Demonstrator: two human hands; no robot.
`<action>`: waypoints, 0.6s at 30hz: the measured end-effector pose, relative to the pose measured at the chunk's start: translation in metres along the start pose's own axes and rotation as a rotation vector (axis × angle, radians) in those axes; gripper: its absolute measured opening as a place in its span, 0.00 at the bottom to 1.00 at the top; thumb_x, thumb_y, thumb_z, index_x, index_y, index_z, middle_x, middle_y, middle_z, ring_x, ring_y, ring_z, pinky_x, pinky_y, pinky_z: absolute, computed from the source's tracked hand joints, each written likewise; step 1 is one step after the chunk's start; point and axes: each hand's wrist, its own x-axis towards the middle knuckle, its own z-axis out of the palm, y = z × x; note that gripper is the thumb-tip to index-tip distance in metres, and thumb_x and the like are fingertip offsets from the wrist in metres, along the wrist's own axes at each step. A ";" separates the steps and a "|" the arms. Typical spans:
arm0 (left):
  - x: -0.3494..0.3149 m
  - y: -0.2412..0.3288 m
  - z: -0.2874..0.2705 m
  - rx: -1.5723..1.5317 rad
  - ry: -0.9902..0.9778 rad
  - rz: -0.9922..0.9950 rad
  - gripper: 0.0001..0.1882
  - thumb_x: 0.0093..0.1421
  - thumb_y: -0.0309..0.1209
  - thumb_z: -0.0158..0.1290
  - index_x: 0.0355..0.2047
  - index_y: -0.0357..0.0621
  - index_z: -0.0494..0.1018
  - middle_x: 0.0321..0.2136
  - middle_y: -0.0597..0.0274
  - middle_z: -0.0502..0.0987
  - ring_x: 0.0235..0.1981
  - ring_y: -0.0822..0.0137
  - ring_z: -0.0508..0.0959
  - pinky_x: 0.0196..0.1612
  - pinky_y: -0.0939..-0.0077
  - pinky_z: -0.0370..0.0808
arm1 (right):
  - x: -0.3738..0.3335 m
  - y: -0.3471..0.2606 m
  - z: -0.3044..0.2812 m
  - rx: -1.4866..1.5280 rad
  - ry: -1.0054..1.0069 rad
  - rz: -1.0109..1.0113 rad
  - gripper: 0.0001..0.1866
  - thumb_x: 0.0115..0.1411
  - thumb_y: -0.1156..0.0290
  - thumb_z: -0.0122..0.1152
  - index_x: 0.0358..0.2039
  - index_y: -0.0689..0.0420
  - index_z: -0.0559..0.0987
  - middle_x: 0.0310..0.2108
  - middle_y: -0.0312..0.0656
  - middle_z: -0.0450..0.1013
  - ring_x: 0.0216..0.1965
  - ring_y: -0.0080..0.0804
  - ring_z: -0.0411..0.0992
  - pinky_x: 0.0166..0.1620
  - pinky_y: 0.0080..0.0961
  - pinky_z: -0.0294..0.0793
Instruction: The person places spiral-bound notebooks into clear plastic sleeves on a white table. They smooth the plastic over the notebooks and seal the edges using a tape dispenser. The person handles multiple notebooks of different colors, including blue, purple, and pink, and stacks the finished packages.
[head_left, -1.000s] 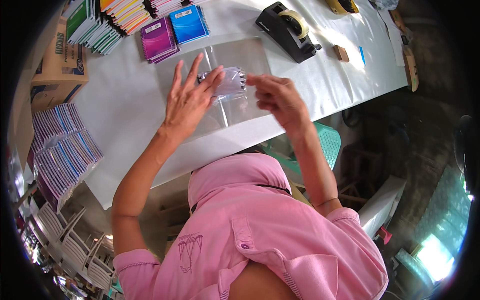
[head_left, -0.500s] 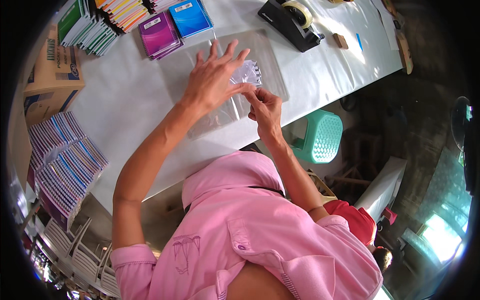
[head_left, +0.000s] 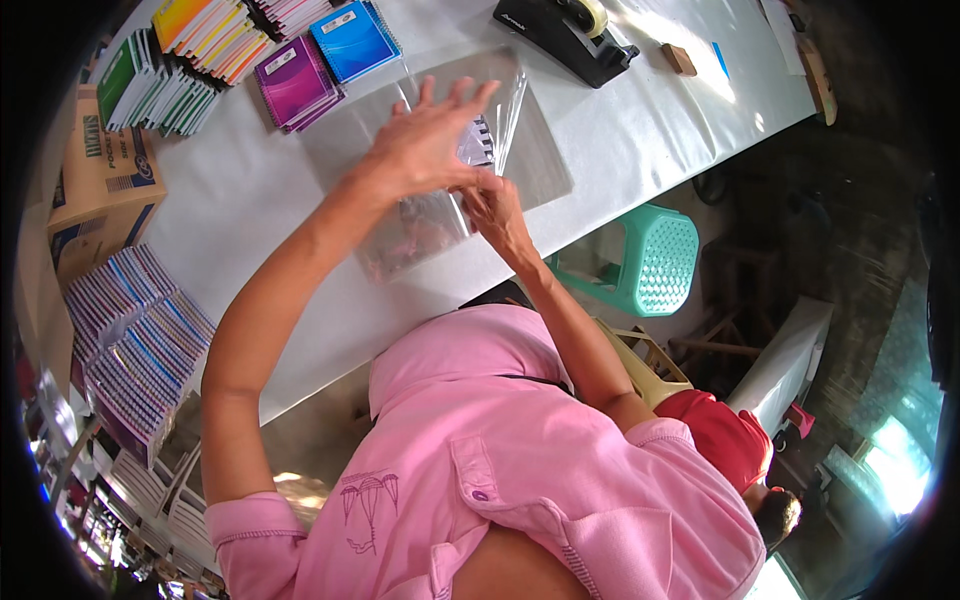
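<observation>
A stack of clear plastic sheets [head_left: 545, 165] lies on the white-covered table in front of me. The top sheet is lifted into a shiny fold [head_left: 508, 112]. My right hand [head_left: 495, 212] has its fingers pinched at this fold's lower end. Spread fingers mark my left hand [head_left: 425, 145], held over the sheets with nothing visible in its palm. Its thumb reaches to the right hand's fingertips. Between the hands, a small pale piece with dark marks along its edge [head_left: 477, 143] shows, partly covered by my left hand; its kind is unclear.
Purple [head_left: 295, 82] and blue [head_left: 355, 40] spiral notebooks lie beyond the sheets, near green notebook stacks [head_left: 150, 85]. A black tape dispenser [head_left: 570, 40] stands far right of them. At left are a cardboard box [head_left: 105, 190] and piled notebooks [head_left: 140, 345]. A green stool [head_left: 660, 260] stands right of the table.
My right hand has moved down and left, and the top plastic sheet now rises in a fold toward it. My left hand stays spread, slightly further left.
</observation>
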 end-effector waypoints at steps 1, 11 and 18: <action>0.005 0.009 0.002 0.089 -0.035 -0.002 0.47 0.51 0.41 0.59 0.67 0.56 0.48 0.66 0.50 0.54 0.64 0.50 0.60 0.62 0.66 0.62 | 0.001 -0.001 0.003 0.135 -0.105 0.051 0.22 0.62 0.56 0.58 0.32 0.67 0.78 0.20 0.47 0.73 0.22 0.33 0.73 0.27 0.32 0.73; -0.061 -0.025 -0.034 -1.015 0.516 0.067 0.52 0.47 0.33 0.64 0.68 0.42 0.46 0.68 0.52 0.46 0.66 0.51 0.56 0.65 0.59 0.57 | -0.006 -0.021 0.004 1.084 -0.626 0.155 0.47 0.48 0.57 0.74 0.63 0.60 0.59 0.57 0.44 0.64 0.59 0.39 0.63 0.62 0.34 0.63; -0.104 -0.067 0.064 -1.303 0.487 -0.066 0.59 0.44 0.33 0.69 0.68 0.39 0.41 0.68 0.52 0.46 0.68 0.57 0.49 0.67 0.62 0.52 | 0.032 -0.072 -0.033 0.490 -0.388 -0.225 0.47 0.38 0.78 0.77 0.59 0.59 0.61 0.55 0.42 0.65 0.59 0.34 0.62 0.63 0.34 0.60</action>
